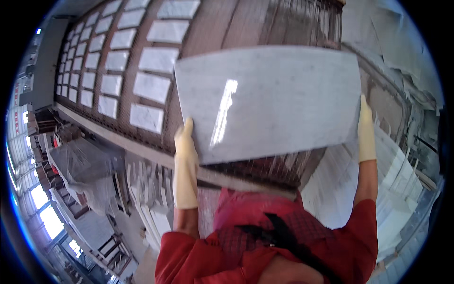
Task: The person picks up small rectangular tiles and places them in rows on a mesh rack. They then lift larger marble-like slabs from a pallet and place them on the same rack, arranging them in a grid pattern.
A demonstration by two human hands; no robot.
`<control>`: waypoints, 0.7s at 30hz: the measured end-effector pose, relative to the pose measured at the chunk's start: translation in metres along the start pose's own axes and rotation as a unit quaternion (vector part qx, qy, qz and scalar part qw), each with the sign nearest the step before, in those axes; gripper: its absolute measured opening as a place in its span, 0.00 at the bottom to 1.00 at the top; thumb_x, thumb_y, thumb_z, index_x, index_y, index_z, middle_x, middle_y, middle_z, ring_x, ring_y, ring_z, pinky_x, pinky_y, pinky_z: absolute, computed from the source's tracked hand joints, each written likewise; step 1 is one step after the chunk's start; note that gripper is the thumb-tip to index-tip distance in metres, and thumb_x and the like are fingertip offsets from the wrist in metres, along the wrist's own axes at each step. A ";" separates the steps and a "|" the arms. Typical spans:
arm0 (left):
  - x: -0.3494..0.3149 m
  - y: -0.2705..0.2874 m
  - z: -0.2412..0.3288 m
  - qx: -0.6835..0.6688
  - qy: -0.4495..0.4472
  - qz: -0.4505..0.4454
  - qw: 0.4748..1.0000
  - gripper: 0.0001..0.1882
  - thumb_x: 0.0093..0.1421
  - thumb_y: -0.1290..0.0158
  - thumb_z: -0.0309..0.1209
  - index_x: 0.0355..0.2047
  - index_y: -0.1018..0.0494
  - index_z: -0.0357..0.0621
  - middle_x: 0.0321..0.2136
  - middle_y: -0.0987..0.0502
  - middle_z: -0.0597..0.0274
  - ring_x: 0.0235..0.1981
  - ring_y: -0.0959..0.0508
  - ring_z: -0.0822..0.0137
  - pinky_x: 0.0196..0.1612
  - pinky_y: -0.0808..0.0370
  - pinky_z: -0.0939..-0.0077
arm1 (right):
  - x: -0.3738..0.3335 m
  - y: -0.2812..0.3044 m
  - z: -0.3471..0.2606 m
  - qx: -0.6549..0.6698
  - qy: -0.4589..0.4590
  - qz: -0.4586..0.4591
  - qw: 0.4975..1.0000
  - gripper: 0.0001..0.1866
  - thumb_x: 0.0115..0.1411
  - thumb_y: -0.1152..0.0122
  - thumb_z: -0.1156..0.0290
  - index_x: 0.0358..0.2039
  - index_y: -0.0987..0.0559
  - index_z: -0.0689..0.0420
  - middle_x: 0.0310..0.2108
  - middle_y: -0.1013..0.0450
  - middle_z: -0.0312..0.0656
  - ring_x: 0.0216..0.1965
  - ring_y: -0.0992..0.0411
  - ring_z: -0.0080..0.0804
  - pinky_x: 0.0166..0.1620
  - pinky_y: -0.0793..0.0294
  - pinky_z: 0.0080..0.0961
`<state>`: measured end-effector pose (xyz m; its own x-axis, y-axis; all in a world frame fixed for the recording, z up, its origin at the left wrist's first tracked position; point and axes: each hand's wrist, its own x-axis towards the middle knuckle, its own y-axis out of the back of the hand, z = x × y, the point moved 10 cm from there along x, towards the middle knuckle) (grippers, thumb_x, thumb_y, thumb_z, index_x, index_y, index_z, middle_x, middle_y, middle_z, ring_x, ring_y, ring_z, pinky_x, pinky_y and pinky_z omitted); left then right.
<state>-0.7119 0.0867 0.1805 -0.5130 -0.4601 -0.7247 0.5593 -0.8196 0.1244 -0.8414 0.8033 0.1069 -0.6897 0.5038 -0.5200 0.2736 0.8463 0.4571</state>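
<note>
Between my hands is a large, glossy, pale grey stone slab, with a bright lamp reflection on its face. My left hand, in a cream rubber glove, grips its left edge near the lower corner, thumb pointing up along the edge. At the opposite end my right hand, gloved alike, is closed on the right edge. The fingers of both hands are mostly hidden behind the slab. It is held above a brown mesh conveyor bed, tilted so that its polished face shows.
Rows of small white-grey stone tiles lie on the bed to the left. A light ledge borders its near side. Stacked white slabs stand at my right. Upright stone strips and a plastic-covered pile are at the left.
</note>
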 end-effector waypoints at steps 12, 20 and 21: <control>0.001 0.006 0.019 0.093 0.023 -0.021 0.995 0.25 0.72 0.44 0.50 0.53 0.22 0.39 0.40 0.18 0.61 0.37 0.20 0.68 0.40 0.24 0.71 | -0.066 0.011 0.016 -0.234 0.141 0.100 0.957 0.38 0.74 0.51 0.40 0.66 0.24 0.62 0.65 0.27 0.50 0.67 0.30 0.42 0.69 0.36 0.35; 0.022 -0.007 0.070 0.199 -0.021 -0.051 0.978 0.32 0.72 0.45 0.50 0.65 0.28 0.36 0.53 0.19 0.52 0.50 0.19 0.59 0.50 0.23 0.61 | -0.106 -0.005 0.013 -0.207 0.149 0.184 0.949 0.37 0.75 0.53 0.41 0.64 0.24 0.63 0.62 0.23 0.52 0.63 0.26 0.45 0.66 0.32 0.35; 0.027 -0.008 0.069 0.207 -0.022 -0.053 0.977 0.32 0.71 0.45 0.49 0.66 0.28 0.37 0.55 0.19 0.52 0.52 0.19 0.58 0.52 0.23 0.60 | -0.109 -0.004 0.013 -0.206 0.149 0.195 0.947 0.37 0.75 0.53 0.41 0.64 0.23 0.62 0.62 0.23 0.52 0.63 0.26 0.46 0.66 0.31 0.36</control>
<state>-0.7752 0.0569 0.2073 -0.5861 -0.3725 -0.7196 0.1948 -0.9268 0.3212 -0.7590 0.7471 0.1523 -0.7660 0.6405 -0.0550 0.3041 0.4365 0.8467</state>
